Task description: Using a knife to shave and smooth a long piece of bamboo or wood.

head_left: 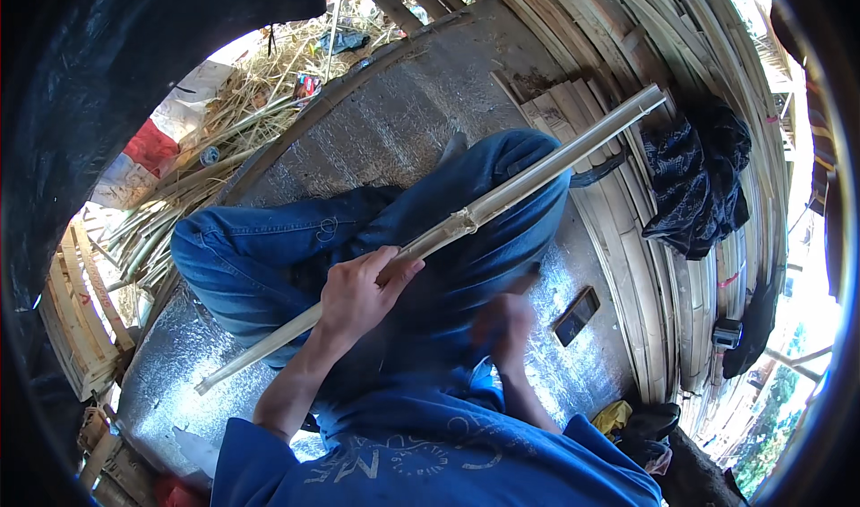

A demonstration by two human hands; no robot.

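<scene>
A long split bamboo piece [536,176] lies slantwise across my crossed legs in blue jeans. It runs from the lower left up to the upper right, with a knobbly joint near its middle. My left hand [356,294] is closed around it, left of that joint. Below the bamboo and apart from it, my right hand [503,326] is smeared by motion, its fingers seemingly curled. A dark, blurred shape [524,280] sticks out from the top of this hand; its kind cannot be made out.
A phone [576,316] rests on the shiny floor sheet [394,104] to my right. Beyond it bamboo strips [627,265] are stacked, with a dark patterned cloth [699,180] on them. Bamboo shavings [269,104] lie at the far left, above a wooden crate [81,310].
</scene>
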